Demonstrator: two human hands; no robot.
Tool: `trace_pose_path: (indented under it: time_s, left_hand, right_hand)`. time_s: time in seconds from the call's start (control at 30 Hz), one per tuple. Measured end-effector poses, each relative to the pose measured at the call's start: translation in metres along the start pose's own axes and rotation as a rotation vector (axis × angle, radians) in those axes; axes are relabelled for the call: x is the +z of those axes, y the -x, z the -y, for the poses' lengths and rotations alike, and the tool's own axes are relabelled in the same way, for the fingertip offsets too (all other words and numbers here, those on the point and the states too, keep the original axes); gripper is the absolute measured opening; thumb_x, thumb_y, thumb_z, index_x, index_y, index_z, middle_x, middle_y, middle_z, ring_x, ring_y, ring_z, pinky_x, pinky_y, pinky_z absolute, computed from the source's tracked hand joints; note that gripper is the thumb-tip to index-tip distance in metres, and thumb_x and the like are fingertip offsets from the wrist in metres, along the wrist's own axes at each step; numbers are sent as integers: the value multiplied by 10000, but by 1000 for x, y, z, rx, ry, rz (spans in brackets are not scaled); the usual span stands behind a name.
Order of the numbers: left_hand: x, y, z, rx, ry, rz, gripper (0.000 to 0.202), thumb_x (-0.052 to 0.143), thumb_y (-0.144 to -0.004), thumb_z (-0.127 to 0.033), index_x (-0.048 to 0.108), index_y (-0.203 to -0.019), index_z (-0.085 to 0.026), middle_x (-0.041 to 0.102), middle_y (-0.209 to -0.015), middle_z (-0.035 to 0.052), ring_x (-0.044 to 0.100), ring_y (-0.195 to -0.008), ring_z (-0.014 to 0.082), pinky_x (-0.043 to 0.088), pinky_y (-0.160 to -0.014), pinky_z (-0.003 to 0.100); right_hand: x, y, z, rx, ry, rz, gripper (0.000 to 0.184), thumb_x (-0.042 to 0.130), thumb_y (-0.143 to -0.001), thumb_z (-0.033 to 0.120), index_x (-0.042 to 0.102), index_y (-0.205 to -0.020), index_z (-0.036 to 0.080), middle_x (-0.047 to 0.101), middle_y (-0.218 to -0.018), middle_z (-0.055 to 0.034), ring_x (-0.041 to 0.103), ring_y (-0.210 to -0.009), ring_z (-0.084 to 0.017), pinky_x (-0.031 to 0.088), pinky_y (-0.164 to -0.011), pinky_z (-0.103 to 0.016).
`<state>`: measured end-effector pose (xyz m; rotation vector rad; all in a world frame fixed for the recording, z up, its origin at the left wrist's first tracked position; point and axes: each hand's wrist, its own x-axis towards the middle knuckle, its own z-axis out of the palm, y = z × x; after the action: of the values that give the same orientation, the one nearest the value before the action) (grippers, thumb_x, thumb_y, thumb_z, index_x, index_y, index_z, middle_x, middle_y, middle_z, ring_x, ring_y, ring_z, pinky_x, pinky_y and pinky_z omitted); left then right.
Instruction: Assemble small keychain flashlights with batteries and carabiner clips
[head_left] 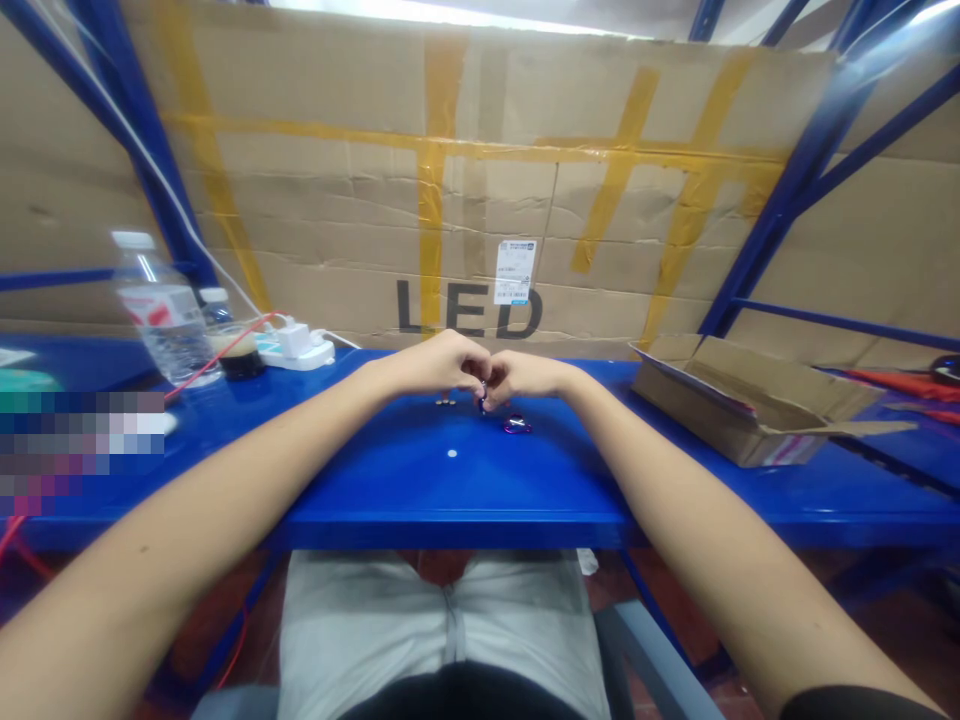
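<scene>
Both hands meet above the middle of the blue table (420, 480). My left hand (448, 362) is closed, thumb and fingers pinching a small shiny dark purple piece (483, 396). From the other side my right hand (521, 374) is closed on the same piece, its fingertips touching or nearly touching those of the left. Fingers cover most of the piece, so its exact kind is hidden. Just below my right hand lies a small shiny purple-rimmed part (517, 424) with a pale cross shape. A few tiny metallic bits (446, 402) rest under my left hand.
A round white spot (452, 453) shows on the tabletop. To the right stands an open cardboard box (750, 420). A water bottle (165, 315), a cup of dark liquid (238, 355) and a white power strip (296, 347) are at left. A large cardboard sheet (337, 220) stands behind.
</scene>
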<state>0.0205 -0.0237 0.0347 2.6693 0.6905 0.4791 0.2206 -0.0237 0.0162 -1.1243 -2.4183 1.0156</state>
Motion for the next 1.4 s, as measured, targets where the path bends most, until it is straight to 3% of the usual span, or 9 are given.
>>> trace_pose_path:
  time_s: [0.27,0.43,0.6,0.73,0.93,1.07,1.17,1.27,1.4]
  left_hand:
    - [-2,0,3,-71,8,-24,236,700,-758,-279,750,-949,-150,693,-682,6,600,-541,110,418,-550,224]
    - [-4,-4,9,-61,60,-150,235,704,-765,-319,747,-902,-133,711,-759,30,633,-729,148,451,-665,248]
    - [-2,-9,14,-116,267,-403,158,618,-836,-208,661,-957,-116,720,-916,77,667,-859,160,515,-770,286]
    - [4,-12,20,-217,534,-457,153,537,-888,-124,614,-1019,-110,698,-963,105,682,-857,157,565,-738,294]
    - [16,-17,29,-296,707,-497,188,565,-907,-110,562,-1093,-137,649,-918,62,680,-806,148,612,-688,326]
    - [18,-18,30,-290,750,-505,239,638,-869,-105,535,-1084,-128,664,-902,66,680,-811,157,608,-696,339]
    - [20,-18,31,-279,674,-455,143,670,-844,-132,607,-968,-102,677,-873,76,654,-769,133,582,-708,301]
    - [21,-18,32,-260,542,-392,120,670,-835,-173,660,-933,-103,665,-810,51,606,-691,110,542,-679,272]
    - [23,-17,31,-202,433,-346,135,635,-842,-217,672,-927,-118,637,-776,21,572,-653,109,497,-637,257]
  right_hand:
    - [0,-4,-8,-48,-153,-42,331,757,-602,165,609,-898,164,699,-799,-7,619,-697,-142,446,-584,-238]
    - [-5,-6,-13,-87,-264,-159,431,739,-640,130,586,-1042,163,717,-907,-54,650,-751,-156,495,-633,-253]
    - [-17,-6,-27,9,166,-406,299,646,-710,70,644,-998,151,719,-913,-75,640,-813,-179,488,-703,-272]
    - [-16,-4,-29,111,424,-281,159,681,-714,114,708,-864,159,730,-875,-63,630,-790,-191,453,-688,-275]
    - [-8,-7,-27,154,416,-194,114,666,-709,120,711,-800,171,737,-839,-41,636,-765,-176,450,-679,-260]
    - [-18,-1,-29,198,413,-225,87,646,-695,105,687,-748,161,702,-736,-39,605,-676,-161,437,-624,-262]
    - [-28,6,-24,118,240,-369,37,655,-709,161,666,-744,150,677,-699,-47,597,-653,-155,447,-624,-270]
    - [-29,9,-14,-46,-26,-538,135,685,-723,270,646,-764,148,656,-690,-48,560,-609,-136,418,-561,-266]
    - [-19,4,-4,-198,-134,-594,206,724,-706,327,648,-770,146,630,-665,-29,517,-570,-117,417,-546,-266]
